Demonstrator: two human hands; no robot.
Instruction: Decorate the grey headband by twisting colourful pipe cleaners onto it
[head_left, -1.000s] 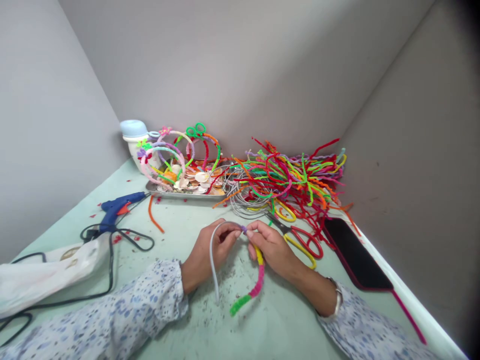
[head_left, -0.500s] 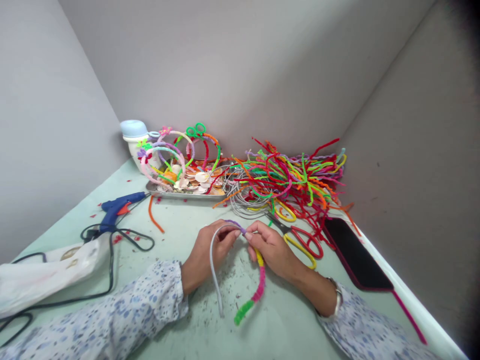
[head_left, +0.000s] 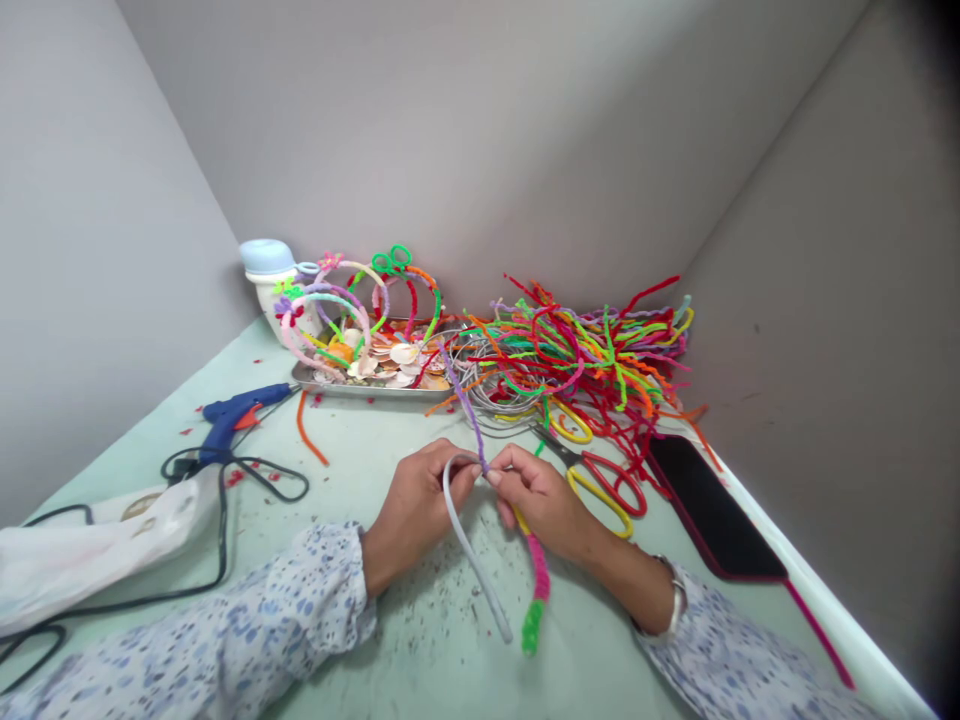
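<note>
Between my hands is a curved grey headband (head_left: pixel 471 552), its bare end hanging down in front of my left hand (head_left: pixel 426 505). That hand is closed, pinching the band near its top. My right hand (head_left: pixel 546 498) is closed on the wrapped side, fingertips close to the left ones. Below the right fingers the band is covered in fuzzy yellow, pink and green wrapping, green at the tip. A purple pipe cleaner (head_left: pixel 466 405) rises from the fingertips toward the tray. Where it meets the band is mostly hidden by my fingers.
Behind stand a metal tray (head_left: pixel 375 390) of shells, several finished headbands (head_left: pixel 330 300), a white bottle (head_left: pixel 274 300) and a pipe cleaner heap (head_left: pixel 585 350). Scissors (head_left: pixel 592 465) and a phone (head_left: pixel 716 510) lie right; a blue glue gun (head_left: pixel 225 425) with its cord lies left.
The purple pipe cleaner's free end has swung up from behind my left hand to point away from me. Both hanging ends of the headband have shifted right.
</note>
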